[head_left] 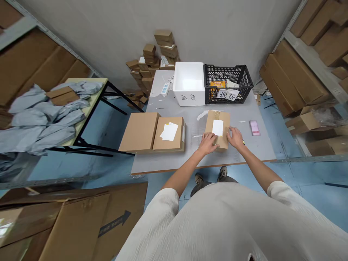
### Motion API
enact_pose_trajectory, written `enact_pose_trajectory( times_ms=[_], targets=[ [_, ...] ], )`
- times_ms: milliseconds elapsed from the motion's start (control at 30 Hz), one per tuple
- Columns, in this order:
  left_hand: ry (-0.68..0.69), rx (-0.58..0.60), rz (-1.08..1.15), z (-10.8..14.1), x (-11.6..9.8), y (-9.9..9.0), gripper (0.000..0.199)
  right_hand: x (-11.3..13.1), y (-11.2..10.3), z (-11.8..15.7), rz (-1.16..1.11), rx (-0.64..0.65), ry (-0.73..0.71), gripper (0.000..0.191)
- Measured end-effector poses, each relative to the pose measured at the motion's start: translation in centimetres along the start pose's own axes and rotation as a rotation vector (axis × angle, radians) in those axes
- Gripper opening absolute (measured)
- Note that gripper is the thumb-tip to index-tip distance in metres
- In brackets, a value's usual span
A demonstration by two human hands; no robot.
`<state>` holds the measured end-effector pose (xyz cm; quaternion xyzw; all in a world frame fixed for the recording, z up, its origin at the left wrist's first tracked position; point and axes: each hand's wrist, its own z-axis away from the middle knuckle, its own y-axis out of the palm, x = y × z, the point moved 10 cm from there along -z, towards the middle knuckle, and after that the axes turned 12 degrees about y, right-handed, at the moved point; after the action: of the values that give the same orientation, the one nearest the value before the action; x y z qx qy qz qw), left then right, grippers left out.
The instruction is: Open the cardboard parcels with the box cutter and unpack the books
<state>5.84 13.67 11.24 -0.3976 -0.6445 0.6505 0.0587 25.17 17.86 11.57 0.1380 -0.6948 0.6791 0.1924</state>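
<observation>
One small brown cardboard box (225, 125) is lying near the front edge of the grey-topped table (195, 159), right of its middle, bearing one white rectangular paper label (217, 128). Two bare hands are touching it. The left hand (208, 144) is resting across its near left part, thumb standing apart from the fingers; the right hand (235, 137) is meeting its right edge, thumb and fingers parted. One small yellow-and-black object (243, 142) is showing beside the right wrist, too hidden to identify surely. One phone with a pink screen (255, 128) is lying farther right.

To the left, two larger brown cardboard boxes (140, 132) are sitting side by side, the right one carrying overlapping white paper sheets (169, 131). Behind, one white open-topped bin (188, 98) and one black plastic lattice crate (246, 81) are standing side by side; one white power strip (165, 89) is lying left of the bin.
</observation>
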Motion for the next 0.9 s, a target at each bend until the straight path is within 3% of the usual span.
enact_pose_trajectory(
  times_ms=[200, 367, 533, 667, 900],
  targets=[
    [-0.063, 0.018, -0.029, -0.9, -1.3, 1.1, 0.06, 0.8, 1.7, -9.3, 0.049, 0.152, -0.131, 0.064],
    [-0.129, 0.064, -0.043, -0.5, -1.0, 1.4, 0.067, 1.5, 4.1, -13.3, 0.105, 0.247, -0.17, 0.066],
    [-0.125, 0.117, -0.043, -0.1, -0.3, 1.4, 0.07, 1.5, 3.6, -14.3, 0.13, 0.205, -0.155, 0.062],
    [-0.121, 0.134, -0.005, 0.1, 0.9, 1.4, 0.078, 0.0, 2.3, -14.4, 0.148, 0.185, -0.072, 0.059],
    [-0.097, 0.188, 0.003, -0.1, 2.9, -0.2, 0.086, -3.3, -0.6, -11.5, 0.301, 0.203, 0.105, 0.056]
  ],
)
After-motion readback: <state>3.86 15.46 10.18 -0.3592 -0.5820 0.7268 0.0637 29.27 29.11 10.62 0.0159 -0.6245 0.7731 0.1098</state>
